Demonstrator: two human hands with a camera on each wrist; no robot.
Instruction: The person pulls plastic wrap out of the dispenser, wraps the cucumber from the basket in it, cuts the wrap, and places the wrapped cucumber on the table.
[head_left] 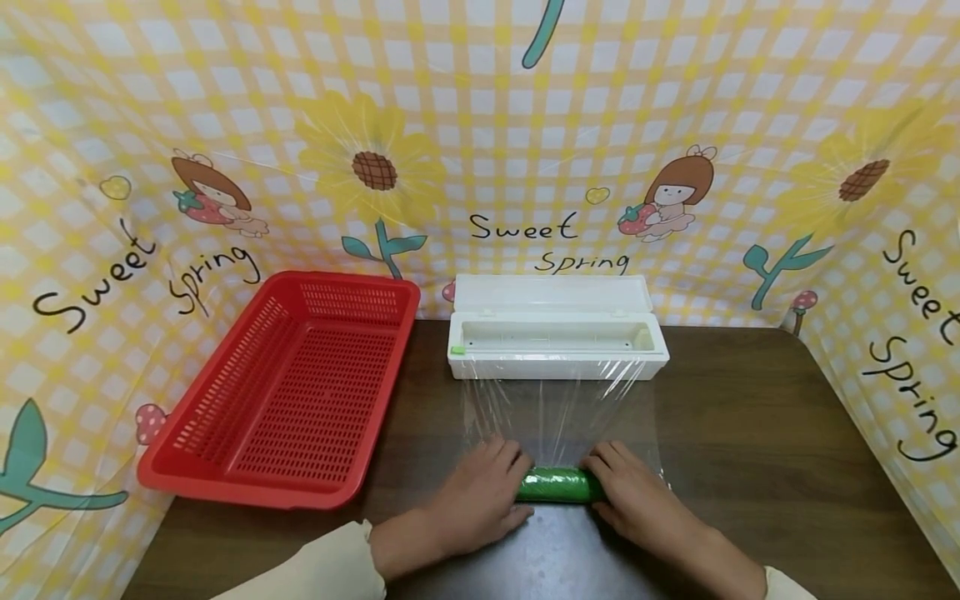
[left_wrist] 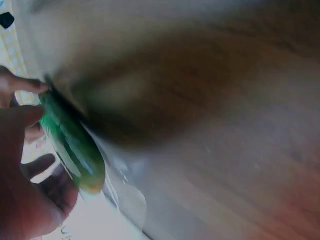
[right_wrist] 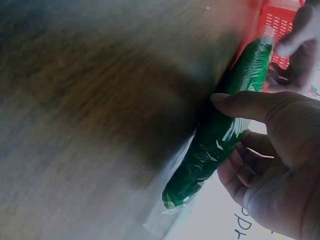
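A: From the left, then! One end of the cucumber [head_left: 558,485] is gripped by the left hand [head_left: 487,496]; the fingers are curled over the far side, parted from the thumb by little more than the cucumber's thickness.

B: And in the middle, the cucumber is held crosswise, low over the tabletop [head_left: 750,417], with clear film [head_left: 558,417] drawn round it. By the look of it, both ends are gripped so that it is held level and the film pulled evenly.

A: Over to the right end, matched by the right hand [head_left: 637,500]: fingers bent round the far side, thumb laid across the near side, as is shown from the right wrist.

B: Now the surroundings, from the left again. The red basket [head_left: 247,493] is set off to the side, where the hands are not obstructed by it.

A: Straight ahead, the white box [head_left: 558,369] is placed with its lid [head_left: 555,293] raised at the back, presumably so that the film can be fed out over the front edge.

B: Only the film is stretched between box and cucumber! The far side is closed off by the checked cloth [head_left: 495,125].
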